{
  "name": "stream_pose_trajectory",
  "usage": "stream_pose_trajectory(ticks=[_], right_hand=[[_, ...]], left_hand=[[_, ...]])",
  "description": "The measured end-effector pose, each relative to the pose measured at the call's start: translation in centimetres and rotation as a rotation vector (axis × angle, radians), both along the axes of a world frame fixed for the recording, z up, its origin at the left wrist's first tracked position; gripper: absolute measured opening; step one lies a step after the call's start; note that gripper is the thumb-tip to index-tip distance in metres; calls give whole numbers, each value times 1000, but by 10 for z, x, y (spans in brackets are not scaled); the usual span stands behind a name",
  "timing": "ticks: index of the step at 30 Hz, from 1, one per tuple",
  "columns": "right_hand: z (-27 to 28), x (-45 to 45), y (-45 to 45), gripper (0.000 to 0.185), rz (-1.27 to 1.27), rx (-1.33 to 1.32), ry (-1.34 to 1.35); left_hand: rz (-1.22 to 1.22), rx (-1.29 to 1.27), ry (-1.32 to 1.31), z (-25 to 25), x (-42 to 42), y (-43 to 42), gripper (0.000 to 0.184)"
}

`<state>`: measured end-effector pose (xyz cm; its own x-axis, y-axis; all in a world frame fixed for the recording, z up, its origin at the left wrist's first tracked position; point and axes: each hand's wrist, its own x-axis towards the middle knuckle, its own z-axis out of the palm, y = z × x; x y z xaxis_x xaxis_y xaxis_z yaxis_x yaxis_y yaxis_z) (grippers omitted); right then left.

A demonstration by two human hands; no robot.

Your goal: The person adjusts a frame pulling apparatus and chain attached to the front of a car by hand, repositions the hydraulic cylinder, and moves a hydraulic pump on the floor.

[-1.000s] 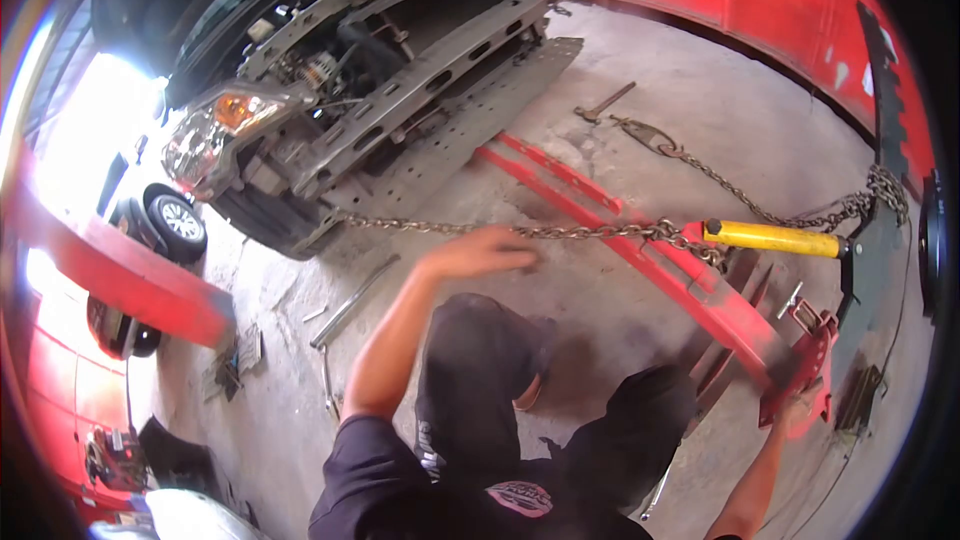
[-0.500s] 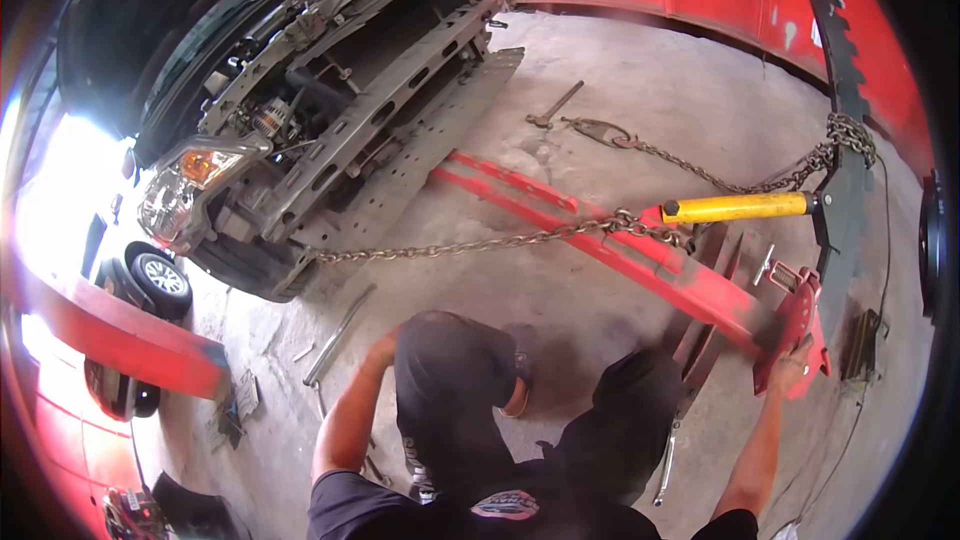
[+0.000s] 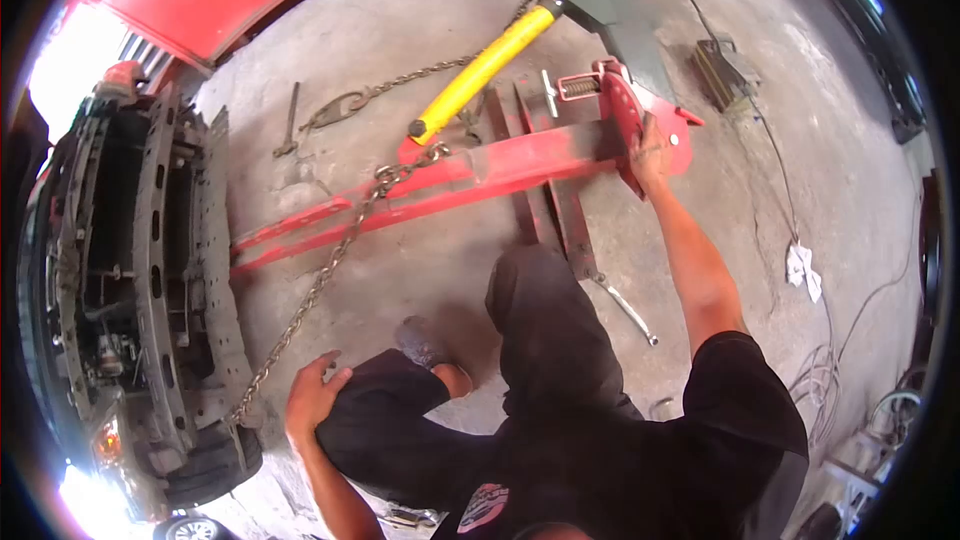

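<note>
My right hand (image 3: pixel 649 154) grips the edge of a red steel bracket (image 3: pixel 622 112) at the end of a long red beam (image 3: pixel 520 158). A spring-loaded T-handle pin (image 3: pixel 578 88) sits on the bracket's far side. My left hand (image 3: pixel 314 396) rests on my knee, holding nothing, its fingers apart. From the beam, a yellow hydraulic ram (image 3: pixel 487 70) slants up to a dark grey post (image 3: pixel 610 5). A rusty chain (image 3: pixel 335 260) runs from beside the ram's lower end to the stripped front of a car (image 3: pixel 160 270).
A wrench (image 3: pixel 628 310) lies near my right leg, by dark red rails (image 3: pixel 562 215) crossing under the beam. A metal pedal unit (image 3: pixel 725 75) with a hose stands at the right. Farther down are a white rag (image 3: pixel 803 272) and coiled hoses (image 3: pixel 820 385).
My view has swung to the right, so the car now sits at the far left. My right hand stays on the red bracket, and my left hand on my knee shows more fully.
</note>
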<state>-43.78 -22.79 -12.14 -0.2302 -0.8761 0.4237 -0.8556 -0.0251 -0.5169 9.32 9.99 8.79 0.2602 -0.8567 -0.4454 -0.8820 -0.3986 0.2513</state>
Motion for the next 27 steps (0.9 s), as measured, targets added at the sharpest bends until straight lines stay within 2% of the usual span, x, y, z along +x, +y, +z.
stream_pose_trajectory(ticks=[3,4,6,12,18,23,27], right_hand=[[1,1,1,35,-20,38,14],[2,2,1,37,-37,62,20],[4,3,1,29,-18,60,-8],[13,4,7,23,1,26,17],[18,4,6,24,-29,159,17],[5,-2,2,30,-16,71,64],[4,-2,3,36,-20,104,61]], left_hand=[[133,-6,230,-4,5,-6,41],[127,4,236,-5,4,-7,41],[114,20,244,-5,4,-9,41],[56,48,201,-2,-1,-17,39],[84,80,220,-6,1,-17,37],[15,125,213,-9,5,-22,34],[-71,140,84,-5,6,-34,32]])
